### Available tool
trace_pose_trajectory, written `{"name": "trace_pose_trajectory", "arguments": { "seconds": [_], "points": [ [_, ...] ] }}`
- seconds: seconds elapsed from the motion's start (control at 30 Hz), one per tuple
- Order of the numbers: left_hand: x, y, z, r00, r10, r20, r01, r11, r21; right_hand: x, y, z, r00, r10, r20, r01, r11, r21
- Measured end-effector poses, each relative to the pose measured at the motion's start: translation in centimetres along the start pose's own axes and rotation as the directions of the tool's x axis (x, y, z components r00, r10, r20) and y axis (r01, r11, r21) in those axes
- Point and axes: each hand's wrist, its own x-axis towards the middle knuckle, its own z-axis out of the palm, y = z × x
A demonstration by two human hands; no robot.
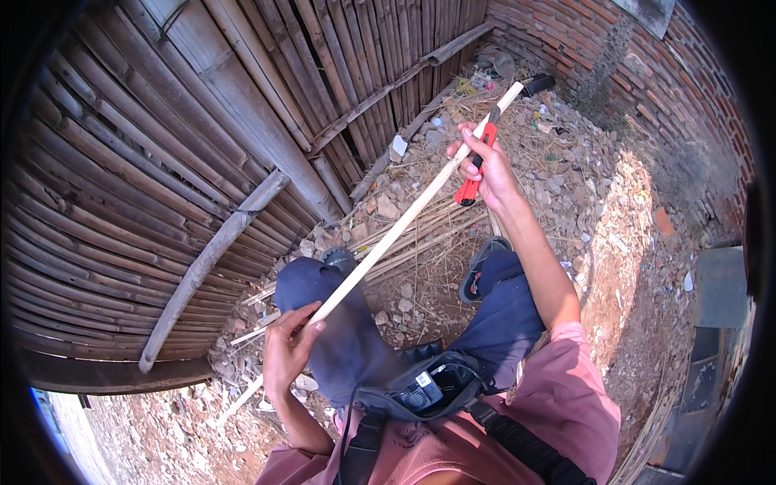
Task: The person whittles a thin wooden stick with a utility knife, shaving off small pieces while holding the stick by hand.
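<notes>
A long pale bamboo strip (pixel 394 232) slants across my lap, from low on the left to its far end at the upper right. My left hand (pixel 288 346) is closed around its lower part, beside my left knee. Nearer the far end, my right hand (pixel 488 166) grips a red utility knife (pixel 475 165) with a black inset. The knife's blade (pixel 495 115) is out and lies against or close to the strip; exact contact is hard to tell. Fingers of the right hand also touch the strip.
A bamboo wall (pixel 153 162) rises on the left, a brick wall (pixel 687 97) at the far right. Rubble (pixel 558 182) and dry straw cover the ground. More bamboo strips (pixel 428 230) lie between my feet. An open black waist bag (pixel 428 388) sits at my lap.
</notes>
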Motion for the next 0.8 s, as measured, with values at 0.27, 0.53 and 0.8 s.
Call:
{"name": "trace_pose_trajectory", "arguments": {
  "seconds": [0.27, 0.53, 0.8],
  "points": [
    [2.0, 4.9, 1.7, 0.953, 0.276, -0.127, -0.255, 0.953, 0.163, -0.4, 0.1, 0.9, 0.997, 0.008, 0.076, -0.010, 1.000, 0.017],
    [6.6, 4.8, 8.2, 0.955, 0.280, 0.096, -0.270, 0.957, -0.106, -2.1, 0.2, 3.0, 0.981, 0.017, 0.195, 0.004, 0.994, -0.106],
    [6.0, 5.8, 8.2, 0.971, 0.238, -0.018, -0.237, 0.955, -0.177, -4.0, -1.5, 2.1, 0.975, -0.193, 0.112, 0.221, 0.763, -0.608]
  ]
}}
